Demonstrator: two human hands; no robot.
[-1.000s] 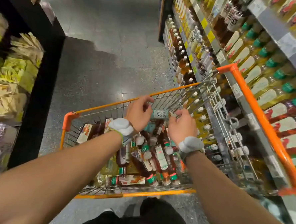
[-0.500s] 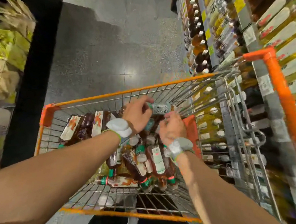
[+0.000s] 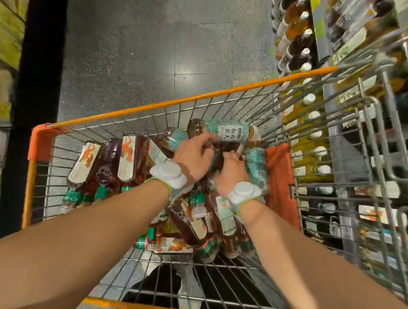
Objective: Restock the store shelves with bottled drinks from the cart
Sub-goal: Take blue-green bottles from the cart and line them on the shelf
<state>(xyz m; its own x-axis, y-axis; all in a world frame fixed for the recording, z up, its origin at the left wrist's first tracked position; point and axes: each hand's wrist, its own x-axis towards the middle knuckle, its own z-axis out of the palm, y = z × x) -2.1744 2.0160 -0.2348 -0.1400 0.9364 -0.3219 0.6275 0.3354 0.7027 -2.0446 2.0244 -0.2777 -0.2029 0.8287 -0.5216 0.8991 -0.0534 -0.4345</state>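
Observation:
An orange-rimmed wire cart (image 3: pixel 153 106) holds several bottled drinks lying in a heap. My left hand (image 3: pixel 193 157) grips a teal-labelled tea bottle (image 3: pixel 228 132) that lies crosswise at the top of the heap, near the cart's far wall. Just right of it, my right hand (image 3: pixel 230 170) reaches down among the bottles with its fingers curled round a dark bottle (image 3: pixel 218 156); the fingertips are hidden. Another teal-labelled bottle (image 3: pixel 257 169) lies beside my right hand. Brown bottles with white and orange labels (image 3: pixel 126 159) lie at the cart's left.
Drink shelves (image 3: pixel 298 40) full of bottles run along the right, close to the cart's side. An orange fold-down flap (image 3: pixel 280 180) stands at the cart's right wall. A dark shelf unit with snack packs (image 3: pixel 5 22) lines the left. Grey tiled floor (image 3: pixel 157 44) lies ahead.
Both hands have sunk lower into the cart. My right hand has left the teal bottle's cap end and gone down into the heap. The view has tilted downward.

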